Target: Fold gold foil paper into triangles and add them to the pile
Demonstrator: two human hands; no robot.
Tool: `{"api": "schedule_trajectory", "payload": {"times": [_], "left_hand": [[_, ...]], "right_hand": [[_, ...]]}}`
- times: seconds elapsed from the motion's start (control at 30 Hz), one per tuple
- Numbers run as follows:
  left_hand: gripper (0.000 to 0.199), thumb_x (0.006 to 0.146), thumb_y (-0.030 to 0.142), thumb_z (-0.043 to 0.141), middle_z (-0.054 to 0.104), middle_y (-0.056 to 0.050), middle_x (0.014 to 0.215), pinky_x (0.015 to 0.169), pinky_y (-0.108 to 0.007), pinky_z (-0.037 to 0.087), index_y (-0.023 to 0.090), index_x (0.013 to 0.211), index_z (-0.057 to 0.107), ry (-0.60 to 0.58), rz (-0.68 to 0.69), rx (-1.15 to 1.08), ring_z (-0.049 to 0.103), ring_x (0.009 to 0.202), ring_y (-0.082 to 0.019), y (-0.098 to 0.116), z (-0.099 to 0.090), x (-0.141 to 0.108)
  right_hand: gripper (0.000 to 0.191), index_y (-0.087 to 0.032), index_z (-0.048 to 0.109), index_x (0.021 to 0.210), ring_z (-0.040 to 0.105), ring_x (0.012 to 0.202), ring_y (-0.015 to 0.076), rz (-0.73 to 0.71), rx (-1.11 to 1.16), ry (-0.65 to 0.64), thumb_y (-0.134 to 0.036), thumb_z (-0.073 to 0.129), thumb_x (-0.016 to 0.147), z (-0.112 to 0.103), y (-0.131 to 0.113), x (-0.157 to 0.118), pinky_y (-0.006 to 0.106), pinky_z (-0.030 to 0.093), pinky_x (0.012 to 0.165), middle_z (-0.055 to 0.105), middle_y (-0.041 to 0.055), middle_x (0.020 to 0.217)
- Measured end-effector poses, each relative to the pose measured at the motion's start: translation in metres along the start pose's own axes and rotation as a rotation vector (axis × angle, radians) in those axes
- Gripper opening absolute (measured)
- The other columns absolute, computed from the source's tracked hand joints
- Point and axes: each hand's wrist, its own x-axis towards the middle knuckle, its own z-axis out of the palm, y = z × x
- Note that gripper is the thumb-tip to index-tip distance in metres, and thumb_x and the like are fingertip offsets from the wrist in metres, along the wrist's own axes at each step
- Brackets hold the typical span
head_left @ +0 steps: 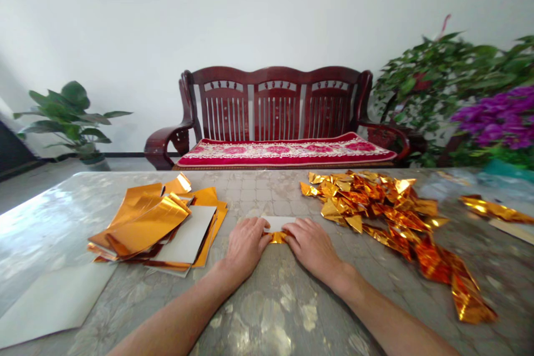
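Note:
Between my two hands a small sheet of gold foil paper [278, 225] lies on the table, its pale back up and its near edge folded over to show gold. My left hand [247, 242] pinches the left end of that fold with thumb and fingers. At the right end my right hand [311, 245] grips the same fold in a like way. Part of the sheet is hidden under my fingers. To the left sits a loose stack of gold foil paper sheets [146, 222]. A heap of folded gold foil pieces [375, 200] spreads out on the right.
A patterned cover lies over the table [267, 300]. One pale sheet [54, 300] rests at the near left. Clear plastic [450, 181] and another folded gold piece [496, 208] are at the far right. Beyond the table stands a wooden bench [275, 105], with plants either side.

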Motion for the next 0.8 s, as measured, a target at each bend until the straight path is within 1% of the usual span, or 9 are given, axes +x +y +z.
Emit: {"api": "schedule_trajectory", "payload": {"times": [0.07,0.13,0.23,0.3,0.4,0.5,0.57,0.67,0.8], "left_hand": [[0.013,0.091,0.029,0.062,0.066,-0.002,0.099,0.083,-0.031,0.044,0.023,0.103,0.063,0.023,0.027,0.015,0.06,0.096,-0.021,0.0,0.0,-0.001],[0.009,0.093,0.026,0.059,0.064,-0.002,0.101,0.085,-0.031,0.043,0.024,0.1,0.064,0.034,0.073,0.021,0.058,0.098,-0.021,0.0,0.002,-0.001],[0.013,0.096,0.023,0.053,0.064,-0.002,0.097,0.082,-0.029,0.043,0.024,0.094,0.066,0.018,0.154,0.014,0.056,0.094,-0.019,-0.001,0.004,-0.002],[0.017,0.098,0.023,0.051,0.065,-0.001,0.094,0.079,-0.029,0.043,0.024,0.093,0.067,0.004,0.204,0.009,0.056,0.09,-0.019,-0.001,0.006,-0.002],[0.017,0.097,0.022,0.051,0.066,-0.002,0.093,0.08,-0.029,0.043,0.024,0.096,0.068,-0.016,0.26,0.025,0.056,0.089,-0.019,-0.001,0.005,-0.003],[0.014,0.096,0.02,0.053,0.066,-0.002,0.092,0.08,-0.031,0.044,0.023,0.098,0.066,-0.043,0.267,0.093,0.057,0.089,-0.02,0.002,0.003,-0.005],[0.012,0.095,0.019,0.054,0.065,-0.002,0.092,0.079,-0.032,0.045,0.022,0.097,0.065,-0.076,0.268,0.145,0.058,0.089,-0.021,0.005,0.001,-0.007],[0.011,0.095,0.018,0.053,0.065,-0.003,0.094,0.08,-0.034,0.045,0.021,0.096,0.064,-0.121,0.273,0.188,0.058,0.091,-0.022,0.009,-0.001,-0.009],[0.013,0.094,0.016,0.052,0.065,-0.004,0.095,0.081,-0.034,0.046,0.021,0.098,0.064,-0.14,0.258,0.202,0.059,0.092,-0.022,0.01,-0.001,-0.012]], "right_hand": [[0.016,-0.024,0.067,0.107,0.057,0.095,0.0219,0.008,-0.002,0.003,-0.026,0.058,0.094,-0.001,0.0,0.0,0.033,0.04,0.081,0.065,0.0044,0.097],[0.018,-0.024,0.066,0.11,0.056,0.098,0.0219,0.011,0.005,0.011,-0.024,0.058,0.094,-0.002,0.0,0.0,0.033,0.041,0.084,0.064,0.005,0.102],[0.021,-0.022,0.063,0.115,0.054,0.103,0.022,-0.011,0.031,0.027,-0.023,0.057,0.095,-0.002,-0.001,0.0,0.034,0.041,0.089,0.063,0.0059,0.11],[0.022,-0.022,0.062,0.117,0.053,0.106,0.0223,-0.038,0.028,0.045,-0.021,0.056,0.095,-0.002,-0.002,0.0,0.034,0.041,0.091,0.063,0.0066,0.115],[0.021,-0.023,0.064,0.114,0.052,0.108,0.023,-0.102,-0.004,0.055,-0.019,0.056,0.095,-0.004,-0.006,0.0,0.036,0.04,0.093,0.063,0.0062,0.115],[0.014,-0.022,0.066,0.106,0.052,0.107,0.0228,-0.181,-0.024,0.018,-0.02,0.057,0.095,-0.007,-0.01,-0.001,0.036,0.04,0.094,0.065,0.0052,0.109],[0.012,-0.021,0.066,0.103,0.054,0.104,0.022,-0.211,-0.033,-0.017,-0.02,0.057,0.095,-0.007,-0.011,-0.002,0.035,0.041,0.092,0.065,0.0051,0.105],[0.013,-0.02,0.067,0.103,0.056,0.098,0.0202,-0.227,-0.035,-0.045,-0.019,0.056,0.095,-0.007,-0.01,-0.003,0.033,0.043,0.088,0.066,0.005,0.101],[0.012,-0.019,0.068,0.101,0.056,0.099,0.02,-0.233,-0.046,-0.039,-0.02,0.058,0.095,-0.007,-0.009,-0.002,0.033,0.042,0.089,0.067,0.0058,0.101]]}}
